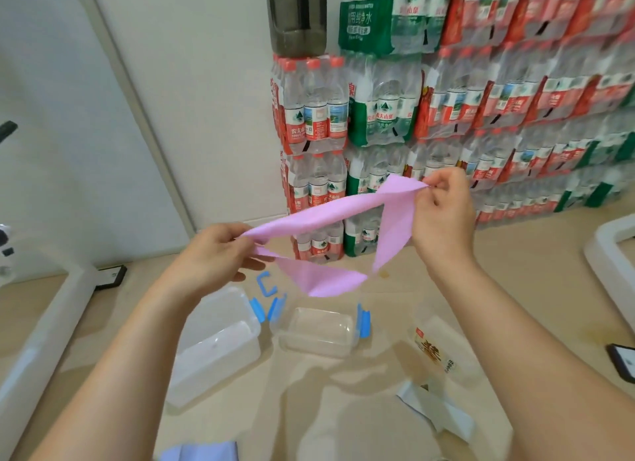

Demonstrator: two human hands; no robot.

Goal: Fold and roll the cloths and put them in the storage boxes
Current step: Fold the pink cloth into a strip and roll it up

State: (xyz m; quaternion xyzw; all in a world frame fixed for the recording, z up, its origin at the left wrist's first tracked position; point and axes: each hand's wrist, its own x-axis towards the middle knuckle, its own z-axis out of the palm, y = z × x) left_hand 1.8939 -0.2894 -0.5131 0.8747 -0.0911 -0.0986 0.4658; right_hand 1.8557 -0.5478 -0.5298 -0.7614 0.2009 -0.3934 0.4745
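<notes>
A pink cloth (330, 216) hangs in the air, stretched between both hands above the floor. My left hand (220, 251) pinches its left corner and my right hand (443, 209) pinches its upper right corner; the lower edge sags in a loop. Below it on the floor stand two clear storage boxes with blue clips, a larger one (220, 343) at left and a smaller one (316, 333) at centre, both open and with nothing inside. A pale blue cloth (202, 452) lies at the bottom edge, and another light cloth (436, 412) at lower right.
Stacked packs of bottled water (446, 117) line the wall behind. A loose blue clip (268, 285) lies by the boxes. A clear plastic bottle (436, 340) lies on the floor at right. White frames (608, 254) stand at both sides, and a dark device (622, 361) at far right.
</notes>
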